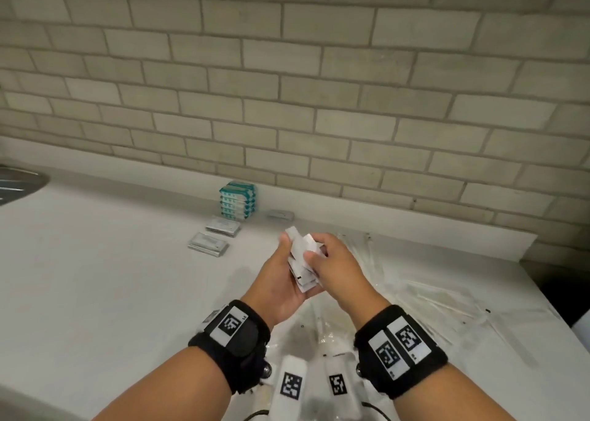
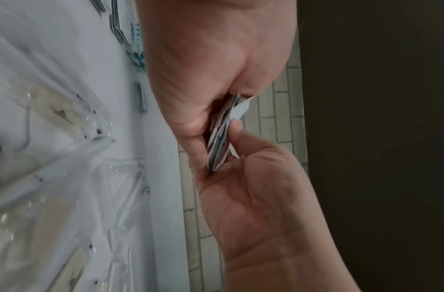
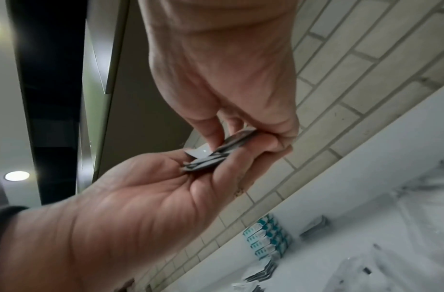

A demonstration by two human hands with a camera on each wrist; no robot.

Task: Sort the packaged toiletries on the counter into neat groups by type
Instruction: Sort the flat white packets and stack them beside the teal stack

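Note:
A small stack of flat white sachets (image 1: 301, 261) is held above the middle of the counter (image 1: 95, 261), between both hands. My left hand (image 1: 285, 265) cradles the stack from below, thumb up along its left side. My right hand (image 1: 316, 256) pinches the top sachets from the right. In the left wrist view the sachets (image 2: 222, 142) show edge-on between the left hand (image 2: 215, 110) and the right hand (image 2: 237, 152). The right wrist view shows the right hand (image 3: 240, 130) pinching the sachets (image 3: 210, 158) that lie on the left hand (image 3: 210, 177).
By the brick wall stands a stack of teal-and-white boxes (image 1: 238, 201). In front of it lie two small piles of grey packets (image 1: 222, 226) (image 1: 208, 245), and one grey packet (image 1: 281, 214) lies to its right. Clear-wrapped long items (image 1: 431, 296) are scattered on the right, near the counter's edge.

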